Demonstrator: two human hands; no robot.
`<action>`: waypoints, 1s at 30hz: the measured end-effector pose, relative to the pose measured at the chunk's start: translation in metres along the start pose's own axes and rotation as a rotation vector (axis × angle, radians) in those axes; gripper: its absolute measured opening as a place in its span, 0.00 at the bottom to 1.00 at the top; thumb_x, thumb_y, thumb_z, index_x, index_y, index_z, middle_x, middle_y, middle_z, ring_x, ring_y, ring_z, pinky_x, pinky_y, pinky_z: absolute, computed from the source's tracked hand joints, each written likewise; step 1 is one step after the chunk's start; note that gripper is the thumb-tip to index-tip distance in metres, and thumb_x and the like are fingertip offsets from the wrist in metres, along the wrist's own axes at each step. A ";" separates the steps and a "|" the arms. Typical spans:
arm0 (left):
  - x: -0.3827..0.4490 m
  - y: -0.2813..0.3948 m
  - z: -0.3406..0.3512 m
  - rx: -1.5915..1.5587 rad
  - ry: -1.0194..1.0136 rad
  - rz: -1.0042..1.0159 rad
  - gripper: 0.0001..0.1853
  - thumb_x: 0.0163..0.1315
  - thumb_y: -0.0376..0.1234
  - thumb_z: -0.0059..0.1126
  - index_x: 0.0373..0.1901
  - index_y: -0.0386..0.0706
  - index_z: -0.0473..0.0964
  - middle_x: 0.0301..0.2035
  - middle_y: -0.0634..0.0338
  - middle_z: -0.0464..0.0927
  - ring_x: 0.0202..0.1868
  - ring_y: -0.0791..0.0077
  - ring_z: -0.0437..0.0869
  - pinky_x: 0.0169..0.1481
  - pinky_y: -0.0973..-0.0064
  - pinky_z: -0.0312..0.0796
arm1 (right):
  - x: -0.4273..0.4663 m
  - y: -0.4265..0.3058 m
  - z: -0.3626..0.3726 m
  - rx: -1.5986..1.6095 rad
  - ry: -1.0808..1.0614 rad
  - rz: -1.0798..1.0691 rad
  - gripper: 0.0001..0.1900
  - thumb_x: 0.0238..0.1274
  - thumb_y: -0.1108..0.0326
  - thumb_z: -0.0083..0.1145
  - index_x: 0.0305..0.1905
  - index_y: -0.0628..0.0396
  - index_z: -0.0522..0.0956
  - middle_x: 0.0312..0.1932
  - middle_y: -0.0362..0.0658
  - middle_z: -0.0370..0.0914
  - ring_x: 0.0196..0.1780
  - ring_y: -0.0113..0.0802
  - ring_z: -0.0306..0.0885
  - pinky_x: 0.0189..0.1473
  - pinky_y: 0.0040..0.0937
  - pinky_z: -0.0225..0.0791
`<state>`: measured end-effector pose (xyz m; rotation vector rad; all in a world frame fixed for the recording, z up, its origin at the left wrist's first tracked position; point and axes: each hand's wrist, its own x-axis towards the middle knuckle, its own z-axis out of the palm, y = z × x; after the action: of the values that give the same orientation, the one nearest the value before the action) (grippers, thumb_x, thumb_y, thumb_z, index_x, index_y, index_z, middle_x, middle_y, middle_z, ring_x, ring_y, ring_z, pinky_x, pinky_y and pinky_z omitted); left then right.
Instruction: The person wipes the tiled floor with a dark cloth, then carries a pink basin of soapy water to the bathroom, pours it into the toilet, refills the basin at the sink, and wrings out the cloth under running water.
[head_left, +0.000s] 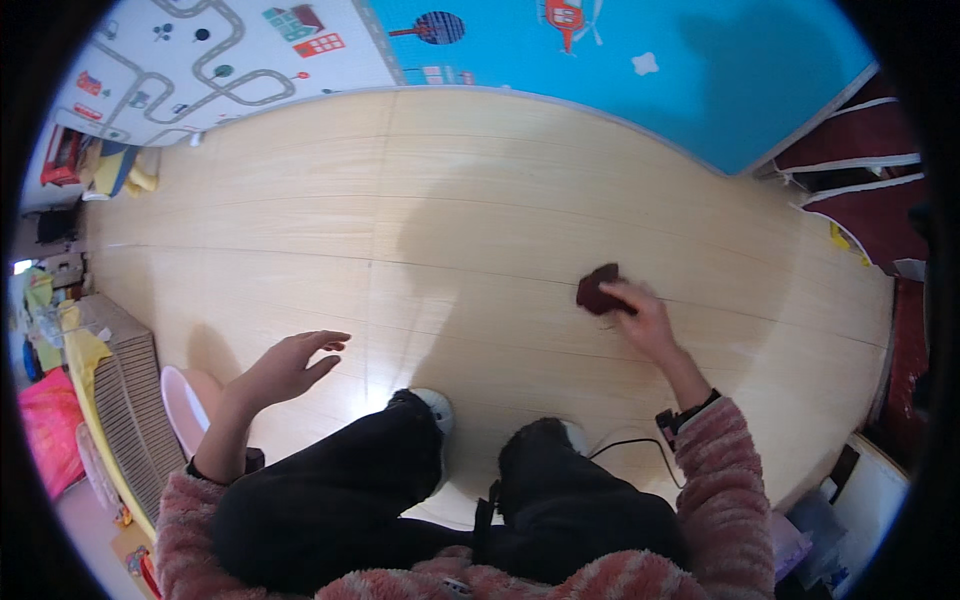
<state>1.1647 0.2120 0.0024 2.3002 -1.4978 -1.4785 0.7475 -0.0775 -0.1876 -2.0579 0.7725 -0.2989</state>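
A dark red cloth (598, 291), bunched up, is in my right hand (646, 321), over the pale wood-look floor (480, 225) to the right of my knees. The hand is slightly blurred, and whether the cloth touches the floor I cannot tell. My left hand (289, 367) holds nothing; its fingers are apart above the floor on the left, near a pink basin (187, 405).
A printed play mat (637, 97) spans the far side. Dark red fabric items (862, 135) stand at the far right. Toys (120, 169) lie at the far left, and a striped box (131, 382) is beside the basin. A black cable (637, 441) runs near my right foot.
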 end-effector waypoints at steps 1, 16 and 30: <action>-0.001 0.000 0.000 0.015 -0.011 -0.002 0.18 0.69 0.34 0.53 0.59 0.39 0.72 0.51 0.50 0.80 0.52 0.55 0.82 0.58 0.63 0.74 | 0.019 0.000 -0.002 0.022 0.040 -0.067 0.25 0.50 0.81 0.60 0.57 0.50 0.81 0.54 0.47 0.81 0.58 0.46 0.77 0.62 0.39 0.68; -0.055 -0.027 0.016 -0.038 -0.012 -0.152 0.19 0.69 0.32 0.53 0.60 0.38 0.71 0.52 0.48 0.79 0.56 0.56 0.80 0.61 0.63 0.72 | 0.176 -0.107 0.240 -0.009 -0.063 -0.350 0.25 0.61 0.66 0.59 0.63 0.56 0.72 0.65 0.51 0.70 0.64 0.51 0.67 0.68 0.46 0.61; 0.012 0.013 0.001 0.105 -0.050 0.018 0.19 0.70 0.36 0.53 0.59 0.40 0.72 0.52 0.50 0.80 0.54 0.55 0.81 0.59 0.64 0.73 | -0.017 -0.025 0.070 -0.017 -0.522 -0.498 0.21 0.48 0.83 0.57 0.49 0.52 0.79 0.52 0.41 0.77 0.59 0.41 0.72 0.57 0.37 0.70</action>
<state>1.1563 0.1971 0.0002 2.3160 -1.6427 -1.4986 0.7778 -0.0104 -0.2061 -2.1846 -0.0579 -0.0171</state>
